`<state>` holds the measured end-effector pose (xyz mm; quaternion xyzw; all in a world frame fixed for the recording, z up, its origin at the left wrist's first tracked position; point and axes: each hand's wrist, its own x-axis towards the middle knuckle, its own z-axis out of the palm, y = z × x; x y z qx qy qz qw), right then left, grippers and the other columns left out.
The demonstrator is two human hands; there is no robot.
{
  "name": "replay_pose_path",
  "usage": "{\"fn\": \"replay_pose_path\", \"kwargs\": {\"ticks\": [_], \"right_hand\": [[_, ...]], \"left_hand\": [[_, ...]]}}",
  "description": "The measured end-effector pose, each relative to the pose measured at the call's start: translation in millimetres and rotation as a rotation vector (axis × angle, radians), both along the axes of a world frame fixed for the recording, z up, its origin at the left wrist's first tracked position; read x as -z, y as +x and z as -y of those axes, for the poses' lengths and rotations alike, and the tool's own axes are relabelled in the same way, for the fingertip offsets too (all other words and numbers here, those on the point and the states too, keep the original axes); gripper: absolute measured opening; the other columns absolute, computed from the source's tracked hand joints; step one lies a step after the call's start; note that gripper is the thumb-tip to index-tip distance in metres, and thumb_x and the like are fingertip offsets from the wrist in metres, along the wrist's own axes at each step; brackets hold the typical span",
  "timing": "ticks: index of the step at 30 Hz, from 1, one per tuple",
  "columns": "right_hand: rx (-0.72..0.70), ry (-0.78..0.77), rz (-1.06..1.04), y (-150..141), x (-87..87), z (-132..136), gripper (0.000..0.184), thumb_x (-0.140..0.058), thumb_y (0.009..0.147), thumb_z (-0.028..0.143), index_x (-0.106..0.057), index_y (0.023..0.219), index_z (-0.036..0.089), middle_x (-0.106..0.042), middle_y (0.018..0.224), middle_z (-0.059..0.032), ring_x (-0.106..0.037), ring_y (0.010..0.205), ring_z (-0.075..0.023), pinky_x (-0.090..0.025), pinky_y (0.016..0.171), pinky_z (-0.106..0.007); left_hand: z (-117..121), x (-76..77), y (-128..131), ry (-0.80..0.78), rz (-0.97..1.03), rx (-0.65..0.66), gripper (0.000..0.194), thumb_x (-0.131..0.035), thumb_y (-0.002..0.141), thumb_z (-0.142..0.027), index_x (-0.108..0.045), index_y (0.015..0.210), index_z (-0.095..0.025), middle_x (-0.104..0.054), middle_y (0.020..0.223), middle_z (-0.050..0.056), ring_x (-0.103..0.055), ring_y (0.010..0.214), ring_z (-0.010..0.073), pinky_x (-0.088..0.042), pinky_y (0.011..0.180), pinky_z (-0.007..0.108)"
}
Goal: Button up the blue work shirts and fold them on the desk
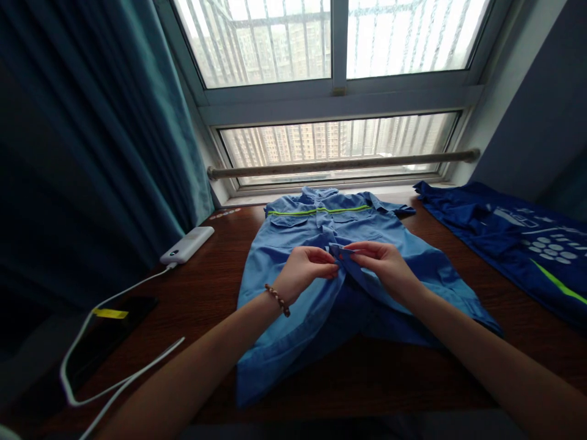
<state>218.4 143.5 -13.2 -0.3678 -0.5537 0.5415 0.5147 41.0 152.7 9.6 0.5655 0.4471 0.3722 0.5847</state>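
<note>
A light blue work shirt point(293, 244) with a yellow-green stripe across the chest lies flat on the dark wooden table point(220, 275), collar toward the window. My left hand point(307, 266), with a bead bracelet on its wrist, pinches the shirt's front placket at mid-chest. My right hand point(383, 260) pinches the facing edge of the placket right beside it, fingertips nearly touching. Both hands are closed on the fabric. The shirt's lower front is parted below my hands.
A white power bank point(187, 244) with a white cable point(92, 342) lies at the left, near a dark phone point(110, 333). A darker blue garment point(513, 238) with white print lies at the right. The window sill and a rail run behind; a teal curtain point(92, 140) hangs left.
</note>
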Motion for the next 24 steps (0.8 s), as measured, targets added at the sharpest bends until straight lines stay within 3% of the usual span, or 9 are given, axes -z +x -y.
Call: {"fn": "replay_pose_path", "kwargs": {"ticks": [12,20,24], "right_hand": [[-0.084,-0.19,-0.156,-1.1,3.3,-2.1,0.028,-0.067,0.068,0.03,-0.065,0.092,0.017,-0.066,0.076,-0.0029,-0.058,0.063,-0.0103,-0.044,0.059,-0.021],[-0.014,-0.079,-0.012,-4.5,6.0,-1.3,0.028,-0.073,0.06,0.027,-0.065,0.084,0.016,-0.066,0.073,-0.0024,-0.059,0.066,-0.0133,-0.044,0.057,-0.022],[0.023,0.018,0.101,-7.2,5.6,0.5,0.028,-0.073,0.058,0.027,-0.064,0.082,0.016,-0.066,0.073,-0.0022,-0.06,0.068,-0.0146,-0.047,0.063,-0.025]], "left_hand": [[3.5,0.2,2.0,0.019,-0.027,0.006,0.013,-0.069,0.062,-0.011,-0.061,0.072,-0.01,-0.064,0.062,0.003,-0.063,0.056,0.0144,-0.053,0.056,0.023],[5.4,-2.0,3.4,0.066,-0.058,0.005,0.01,-0.069,0.062,-0.01,-0.062,0.07,-0.01,-0.064,0.062,0.003,-0.062,0.056,0.0137,-0.052,0.055,0.022],[3.8,1.9,1.5,0.146,-0.089,0.008,0.008,-0.066,0.064,-0.011,-0.062,0.071,-0.01,-0.064,0.064,0.003,-0.062,0.058,0.0144,-0.052,0.056,0.023]]}}
